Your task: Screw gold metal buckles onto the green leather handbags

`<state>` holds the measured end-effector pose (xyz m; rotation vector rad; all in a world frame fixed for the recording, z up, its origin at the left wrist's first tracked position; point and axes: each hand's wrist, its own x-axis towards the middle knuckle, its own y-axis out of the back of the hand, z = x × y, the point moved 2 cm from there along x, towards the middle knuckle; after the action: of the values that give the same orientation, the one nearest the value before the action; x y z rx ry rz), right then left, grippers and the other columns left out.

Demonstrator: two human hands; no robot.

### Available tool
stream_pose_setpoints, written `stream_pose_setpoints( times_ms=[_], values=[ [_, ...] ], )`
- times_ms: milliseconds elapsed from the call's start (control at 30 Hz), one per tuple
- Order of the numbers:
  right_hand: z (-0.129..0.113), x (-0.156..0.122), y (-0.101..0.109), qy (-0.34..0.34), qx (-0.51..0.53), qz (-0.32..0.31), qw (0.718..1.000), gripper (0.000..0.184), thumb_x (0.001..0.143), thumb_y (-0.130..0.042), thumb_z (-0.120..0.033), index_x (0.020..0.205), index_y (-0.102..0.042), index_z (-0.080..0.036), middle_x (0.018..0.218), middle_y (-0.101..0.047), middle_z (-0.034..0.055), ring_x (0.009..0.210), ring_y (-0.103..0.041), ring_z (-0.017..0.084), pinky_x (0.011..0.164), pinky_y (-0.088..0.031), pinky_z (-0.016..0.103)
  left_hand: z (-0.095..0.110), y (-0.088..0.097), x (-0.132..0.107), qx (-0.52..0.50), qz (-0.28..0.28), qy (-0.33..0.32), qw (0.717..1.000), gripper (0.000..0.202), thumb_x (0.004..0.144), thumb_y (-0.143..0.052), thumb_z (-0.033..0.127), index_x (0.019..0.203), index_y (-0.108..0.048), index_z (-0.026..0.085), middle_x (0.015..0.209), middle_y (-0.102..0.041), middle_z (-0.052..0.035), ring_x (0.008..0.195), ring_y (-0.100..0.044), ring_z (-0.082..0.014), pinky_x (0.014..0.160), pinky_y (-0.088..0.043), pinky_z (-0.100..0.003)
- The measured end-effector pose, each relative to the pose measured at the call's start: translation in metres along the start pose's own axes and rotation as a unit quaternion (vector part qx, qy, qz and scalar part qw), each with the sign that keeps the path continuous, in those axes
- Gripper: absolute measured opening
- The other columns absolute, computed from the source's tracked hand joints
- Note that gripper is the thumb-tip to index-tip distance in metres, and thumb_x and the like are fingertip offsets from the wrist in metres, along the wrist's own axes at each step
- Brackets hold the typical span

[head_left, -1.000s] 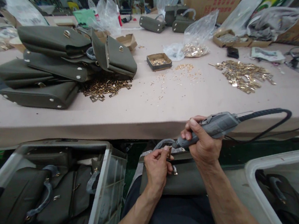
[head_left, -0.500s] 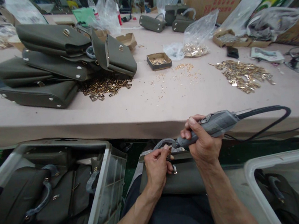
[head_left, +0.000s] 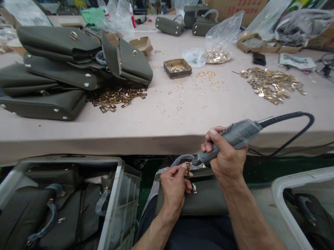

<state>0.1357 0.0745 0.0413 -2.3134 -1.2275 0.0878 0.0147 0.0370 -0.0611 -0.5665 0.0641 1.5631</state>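
My right hand (head_left: 228, 160) is wrapped round a grey corded power screwdriver (head_left: 237, 136), its tip pointing left at a small gold metal fitting (head_left: 188, 166). My left hand (head_left: 173, 186) pinches that fitting on top of an olive-green handbag (head_left: 208, 198) lying across my lap. The tool's black cable (head_left: 292, 132) loops away to the right under the table edge.
A pink table (head_left: 166, 121) carries a stack of olive handbags (head_left: 62, 69), heaps of gold fittings (head_left: 119, 96) (head_left: 273, 83), a small cardboard tray (head_left: 177, 68) and plastic bags. A grey crate (head_left: 117, 214) of handbags stands at my left, a white bin (head_left: 288, 190) at my right.
The screwdriver's rear end and cable have lifted slightly, tilting the tool more steeply. Both hands stay on the fitting and bag.
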Motion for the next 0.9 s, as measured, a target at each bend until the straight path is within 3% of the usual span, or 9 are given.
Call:
stream_pose_setpoints(
  times_ms=[300,900],
  values=[
    [0.0043,0.0047,0.0038,-0.014,0.015,0.039,0.999,0.019,0.077,-0.081,-0.021,0.083,-0.064,-0.017,0.063,-0.059,-0.0030,0.046,-0.050,0.010,0.048,-0.048,0.026,-0.0031,0.0018,0.0009,0.014,-0.002,-0.008,1.000,0.041,0.083,-0.073,0.049,0.074,-0.074,0.009,0.067,-0.072,-0.0088,0.033,-0.052,-0.0081,0.029,-0.035,-0.017],
    [0.0008,0.0015,0.0020,0.012,0.007,0.039,0.999,0.019,0.078,-0.081,-0.023,0.085,-0.064,-0.017,0.064,-0.059,-0.0034,0.045,-0.049,0.010,0.049,-0.047,0.027,-0.0071,0.0035,0.0024,-0.015,-0.015,-0.010,1.000,0.040,0.080,-0.078,0.049,0.081,-0.077,0.009,0.070,-0.073,-0.0088,0.035,-0.052,-0.0076,0.030,-0.038,-0.017]
  ],
)
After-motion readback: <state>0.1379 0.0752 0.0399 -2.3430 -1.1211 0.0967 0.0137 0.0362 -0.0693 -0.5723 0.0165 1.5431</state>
